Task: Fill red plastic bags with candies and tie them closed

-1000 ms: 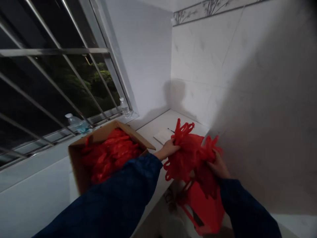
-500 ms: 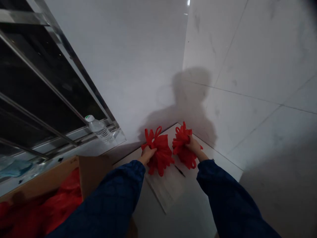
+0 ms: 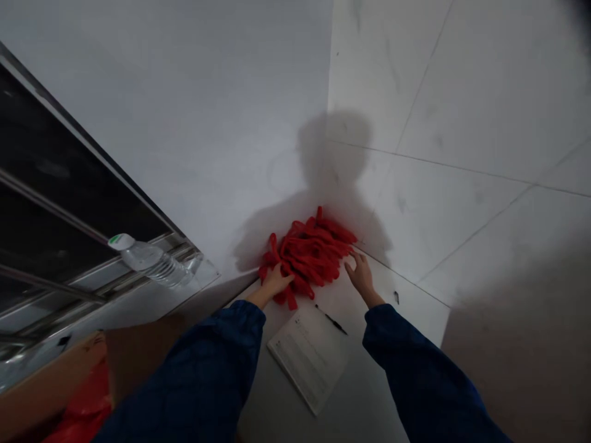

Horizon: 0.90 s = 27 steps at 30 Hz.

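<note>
A heap of red plastic bags (image 3: pixel 314 251) with loop handles lies in the corner of a white table (image 3: pixel 369 381), against the wall. My left hand (image 3: pixel 276 282) is at the heap's near left side, its fingers and thumb closed on some of the red bags. My right hand (image 3: pixel 361 275) is just off the heap's right edge, fingers apart, holding nothing. Below the heap are a black pen (image 3: pixel 333 321) and a white booklet (image 3: pixel 307 360) with printed text.
A clear bottle (image 3: pixel 152 261) with a white and green cap lies on the window sill at the left. Below it stands a cardboard box (image 3: pixel 55 375) with red bags inside. A small dark object (image 3: pixel 396 298) lies right of my right hand.
The two separate red bunches now form one heap in the corner. My right hand has let go of its bunch and opened. The view has shifted, and the booklet and pen are more exposed.
</note>
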{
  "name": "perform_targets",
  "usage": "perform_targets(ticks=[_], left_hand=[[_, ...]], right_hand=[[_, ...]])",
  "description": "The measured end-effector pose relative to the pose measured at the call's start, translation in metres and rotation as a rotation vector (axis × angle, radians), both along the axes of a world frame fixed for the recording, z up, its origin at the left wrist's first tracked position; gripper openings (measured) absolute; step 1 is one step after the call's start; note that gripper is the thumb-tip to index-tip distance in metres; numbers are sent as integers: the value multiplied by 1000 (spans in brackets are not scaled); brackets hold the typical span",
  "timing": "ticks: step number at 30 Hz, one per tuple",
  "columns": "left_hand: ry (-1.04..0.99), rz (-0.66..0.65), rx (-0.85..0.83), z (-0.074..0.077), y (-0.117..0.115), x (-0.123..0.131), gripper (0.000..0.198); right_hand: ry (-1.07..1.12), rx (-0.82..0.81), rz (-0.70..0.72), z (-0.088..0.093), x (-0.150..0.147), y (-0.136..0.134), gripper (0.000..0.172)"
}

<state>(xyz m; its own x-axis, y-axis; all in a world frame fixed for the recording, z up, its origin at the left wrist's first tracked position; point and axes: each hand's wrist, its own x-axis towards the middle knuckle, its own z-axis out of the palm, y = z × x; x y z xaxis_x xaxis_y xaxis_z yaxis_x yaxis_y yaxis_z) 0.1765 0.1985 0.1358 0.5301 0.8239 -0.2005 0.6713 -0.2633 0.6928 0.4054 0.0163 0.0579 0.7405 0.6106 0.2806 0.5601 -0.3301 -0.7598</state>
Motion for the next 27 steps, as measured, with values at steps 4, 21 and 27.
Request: perform_targets(ticks=[4,21,27], left_hand=[[17,-138,59,46,-2,-20,47],[7,-1022,-88,141,-369,-193,34],[212,-1607,-144,146,-530,-207,52]], right_hand=[[88,66,-24,-13,-72,-103,43],[152,162,-894,102,-460,-675,50],[-233,296,-1191,195,-588,-779,35]])
